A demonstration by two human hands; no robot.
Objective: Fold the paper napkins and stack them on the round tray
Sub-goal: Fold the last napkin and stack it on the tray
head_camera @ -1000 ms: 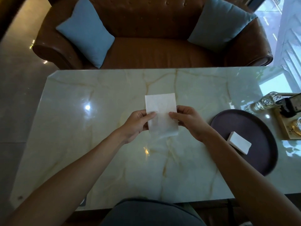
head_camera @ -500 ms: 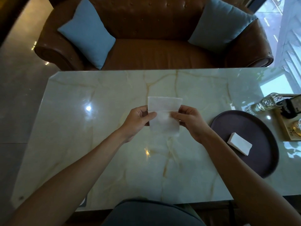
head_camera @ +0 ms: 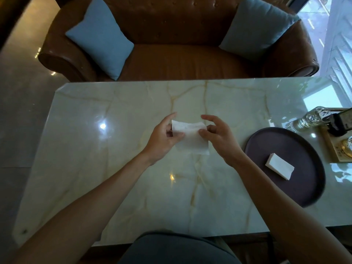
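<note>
A: Where is the napkin being worked on?

B: The white paper napkin (head_camera: 190, 139) is held up over the marble table (head_camera: 114, 168), well to the left of the round tray (head_camera: 297, 191). Its top part is bent over toward the person, so a folded edge runs across the top between the two hands.

A: What are the hands doing?

B: The left hand (head_camera: 162, 138) pinches the napkin's left edge, thumb on the near face, with the forefinger raised above the fold. The right hand (head_camera: 219, 136) pinches the right edge between thumb and bent fingers, its forefinger also lifted over the top. Both are grasping the paper; neither is relaxed.

A: And the tray?

B: It is a dark round tray lying flat on the table, apart from both hands. A small stack of folded napkins (head_camera: 279, 166) lies on it, toward its middle, set at a slant.

A: Anything else near the tray?

B: Just beyond it lies a glass bottle (head_camera: 308, 119), and right of it a wooden-framed stand (head_camera: 335, 149) with dark items I cannot make out. Far behind, past the table's far edge, a brown leather sofa (head_camera: 181, 60) carries two blue cushions (head_camera: 101, 37).
</note>
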